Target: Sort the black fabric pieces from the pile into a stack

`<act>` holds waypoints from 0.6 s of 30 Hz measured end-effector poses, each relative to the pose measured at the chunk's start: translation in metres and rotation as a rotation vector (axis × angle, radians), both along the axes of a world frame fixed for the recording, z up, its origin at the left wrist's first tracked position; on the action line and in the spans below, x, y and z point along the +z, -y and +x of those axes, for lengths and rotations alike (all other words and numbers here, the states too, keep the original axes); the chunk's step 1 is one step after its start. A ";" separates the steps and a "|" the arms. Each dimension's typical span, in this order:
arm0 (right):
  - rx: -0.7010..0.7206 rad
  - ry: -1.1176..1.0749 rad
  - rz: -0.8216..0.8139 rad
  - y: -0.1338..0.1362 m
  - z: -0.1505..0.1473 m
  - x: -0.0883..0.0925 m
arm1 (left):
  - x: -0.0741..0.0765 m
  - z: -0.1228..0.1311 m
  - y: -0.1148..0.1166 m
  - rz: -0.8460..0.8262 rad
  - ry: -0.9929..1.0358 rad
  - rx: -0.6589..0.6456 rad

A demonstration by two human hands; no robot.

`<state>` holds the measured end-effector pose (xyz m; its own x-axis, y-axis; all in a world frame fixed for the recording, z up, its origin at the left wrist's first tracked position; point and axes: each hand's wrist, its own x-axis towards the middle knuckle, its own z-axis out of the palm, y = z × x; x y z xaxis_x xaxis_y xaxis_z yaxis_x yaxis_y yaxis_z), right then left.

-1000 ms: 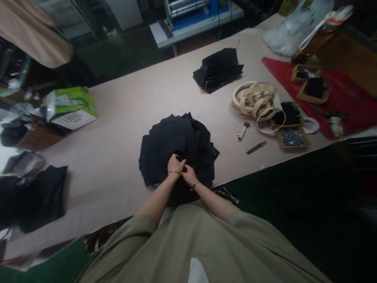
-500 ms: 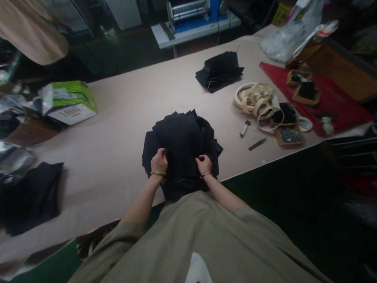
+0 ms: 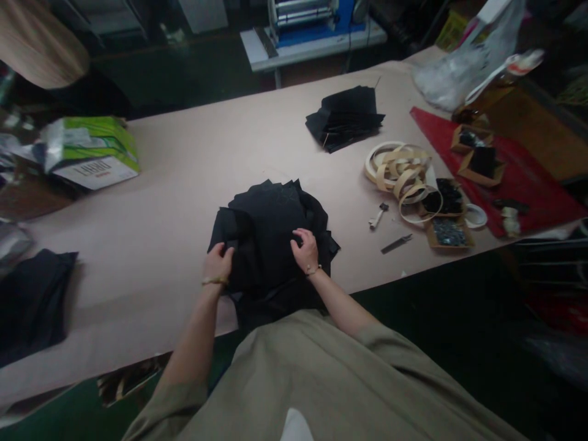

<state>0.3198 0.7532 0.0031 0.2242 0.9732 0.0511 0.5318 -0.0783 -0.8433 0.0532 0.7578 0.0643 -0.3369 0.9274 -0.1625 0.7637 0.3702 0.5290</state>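
Note:
A fanned pile of black fabric pieces (image 3: 275, 223) lies on the table in front of me, its near part hanging at the table edge against my shirt. At the pile's left side, my left hand (image 3: 218, 263) has its thumb and fingers closed on the edge of a black fabric piece (image 3: 241, 245), which is lifted and folded over a little. My right hand (image 3: 305, 250) is over the right part of the pile, fingers curved and thumb apart, with nothing visible between them.
On the table (image 3: 169, 184) are another black stack (image 3: 346, 116), a coil of beige strip (image 3: 402, 171), small tools (image 3: 395, 244), trays of small parts (image 3: 449, 233), a green-and-white box (image 3: 94, 153) and more black fabric (image 3: 37, 300). A person (image 3: 43, 46) stands at far left.
My left hand has moved left to the pile's outer edge and raised a piece there. The right hand has shifted up slightly and its fingers have spread. The view has tilted a little.

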 end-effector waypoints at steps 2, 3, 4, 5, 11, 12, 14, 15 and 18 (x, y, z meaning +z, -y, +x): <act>-0.085 0.130 -0.083 -0.034 0.022 -0.001 | 0.042 -0.020 -0.014 0.095 -0.192 0.039; -0.087 0.161 -0.148 -0.048 0.030 -0.002 | 0.061 -0.023 -0.021 0.137 -0.264 0.030; -0.078 0.170 -0.215 -0.059 0.036 -0.004 | 0.074 -0.019 -0.028 0.172 -0.311 -0.013; -0.069 0.162 -0.271 -0.067 0.041 -0.005 | 0.082 -0.009 -0.036 0.189 -0.333 -0.081; -0.117 0.128 -0.250 -0.059 0.041 -0.003 | 0.015 0.110 -0.071 0.004 -0.059 -0.392; -0.103 0.130 -0.226 -0.054 0.038 -0.002 | -0.001 0.126 -0.073 -0.026 0.041 -0.353; -0.020 0.131 -0.171 -0.046 0.032 0.003 | -0.029 0.151 -0.073 -0.056 0.243 -0.232; 0.054 0.129 -0.138 -0.042 0.028 0.006 | -0.038 0.158 -0.071 -0.059 0.322 -0.170; 0.366 0.039 -0.047 -0.034 0.019 0.014 | -0.051 0.159 -0.065 -0.062 0.392 -0.079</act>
<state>0.3389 0.7873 0.0171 -0.1406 0.9900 0.0062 0.5636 0.0852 -0.8216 0.2123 0.8229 0.0129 -0.1662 0.9325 -0.3207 0.5357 0.3584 0.7646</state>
